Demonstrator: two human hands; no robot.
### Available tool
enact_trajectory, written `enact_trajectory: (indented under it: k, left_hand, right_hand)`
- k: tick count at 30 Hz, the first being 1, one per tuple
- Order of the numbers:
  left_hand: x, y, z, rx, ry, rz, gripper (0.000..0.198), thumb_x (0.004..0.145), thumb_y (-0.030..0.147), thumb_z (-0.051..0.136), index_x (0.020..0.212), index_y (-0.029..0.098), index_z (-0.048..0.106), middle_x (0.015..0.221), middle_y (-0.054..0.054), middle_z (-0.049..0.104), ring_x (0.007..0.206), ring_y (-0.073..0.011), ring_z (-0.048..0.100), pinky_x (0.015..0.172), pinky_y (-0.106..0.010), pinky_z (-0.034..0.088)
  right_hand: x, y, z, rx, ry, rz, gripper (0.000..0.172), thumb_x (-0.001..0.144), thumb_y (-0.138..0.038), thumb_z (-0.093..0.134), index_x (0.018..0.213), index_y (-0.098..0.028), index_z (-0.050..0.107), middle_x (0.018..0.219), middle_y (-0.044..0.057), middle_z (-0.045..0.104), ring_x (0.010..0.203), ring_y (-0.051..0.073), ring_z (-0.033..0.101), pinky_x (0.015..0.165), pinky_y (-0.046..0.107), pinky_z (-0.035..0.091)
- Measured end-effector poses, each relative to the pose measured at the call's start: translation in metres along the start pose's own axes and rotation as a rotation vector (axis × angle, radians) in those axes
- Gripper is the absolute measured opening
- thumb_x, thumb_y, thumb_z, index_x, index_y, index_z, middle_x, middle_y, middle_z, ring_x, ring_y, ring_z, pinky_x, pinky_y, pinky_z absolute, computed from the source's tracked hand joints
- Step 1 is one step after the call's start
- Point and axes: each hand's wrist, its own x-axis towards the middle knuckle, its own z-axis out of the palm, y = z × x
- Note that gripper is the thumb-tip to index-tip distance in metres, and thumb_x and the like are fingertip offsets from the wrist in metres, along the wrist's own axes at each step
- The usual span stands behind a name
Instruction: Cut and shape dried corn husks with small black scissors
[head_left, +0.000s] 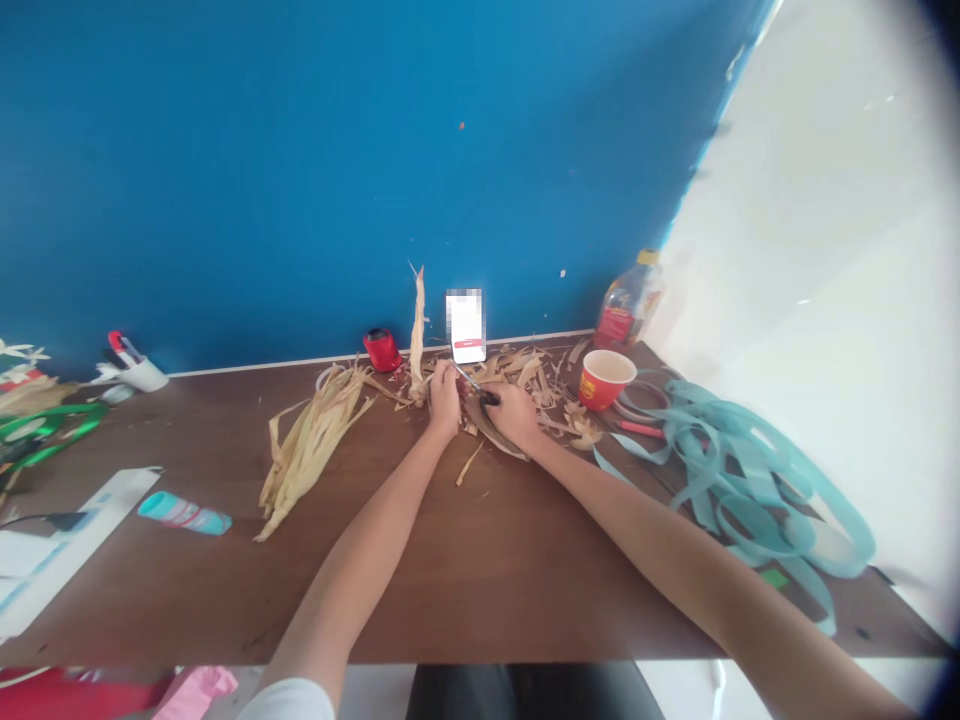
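Near the back of the brown table, my right hand (514, 414) is wrapped round the dark handles of a pair of scissors (471, 380), whose blades point toward my left hand. Closed fingers of my left hand (445, 398) meet close to the blade tips; what they pinch is too small to make out. Scraps of dry corn husk (529, 375) lie around and behind both hands. A long curved brown husk piece (491, 430) is under my right hand. Left of my hands rests a bundle of dry husks (315, 440).
A lit phone (466, 325) leans on the blue wall. Nearby are a red roll (382, 350) and an upright husk (418, 335). Rightward are a paper cup (606, 378), a bottle (628, 302) and tangled teal ribbon (757, 480). A blue tube (184, 512) lies left.
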Motion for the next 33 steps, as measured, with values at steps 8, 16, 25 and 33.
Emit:
enact_trajectory:
  k: [8,16,25,33]
  left_hand:
    - [0.005,-0.003,-0.005,0.027,-0.006,0.044,0.017,0.085,0.025,0.050,0.069,0.021,0.046,0.057,0.003,0.048,0.050,-0.0104,0.046,0.051,-0.022,0.035]
    - [0.009,-0.003,-0.010,0.058,-0.038,0.092,0.019,0.085,0.020,0.046,0.066,0.021,0.043,0.057,0.003,0.043,0.050,-0.0109,0.044,0.049,-0.023,0.033]
    - [0.009,-0.005,-0.011,0.083,-0.072,0.083,0.022,0.085,0.026,0.050,0.065,0.020,0.045,0.059,0.003,0.044,0.052,-0.0108,0.044,0.051,-0.023,0.034]
    - [0.009,-0.007,-0.010,0.111,-0.120,0.021,0.023,0.084,0.036,0.059,0.072,0.017,0.057,0.063,0.002,0.048,0.054,-0.0086,0.045,0.051,-0.021,0.033]
  right_hand:
    - [0.001,0.001,0.000,-0.021,-0.007,0.010,0.040,0.077,-0.020,0.057,0.111,-0.033,0.072,0.104,0.002,0.075,0.099,0.024,0.068,0.080,0.029,0.050]
    - [0.002,0.003,0.002,-0.029,-0.006,-0.015,0.036,0.077,-0.020,0.057,0.107,-0.032,0.074,0.104,0.002,0.075,0.098,0.024,0.068,0.079,0.028,0.049]
    - [0.002,0.004,0.000,0.030,0.011,0.002,0.034,0.076,-0.018,0.054,0.100,-0.029,0.075,0.098,0.002,0.075,0.094,0.023,0.068,0.078,0.028,0.049]
    - [0.002,0.003,-0.003,0.190,0.087,0.052,0.034,0.077,-0.023,0.057,0.107,-0.026,0.073,0.100,0.002,0.075,0.090,0.021,0.068,0.079,0.027,0.050]
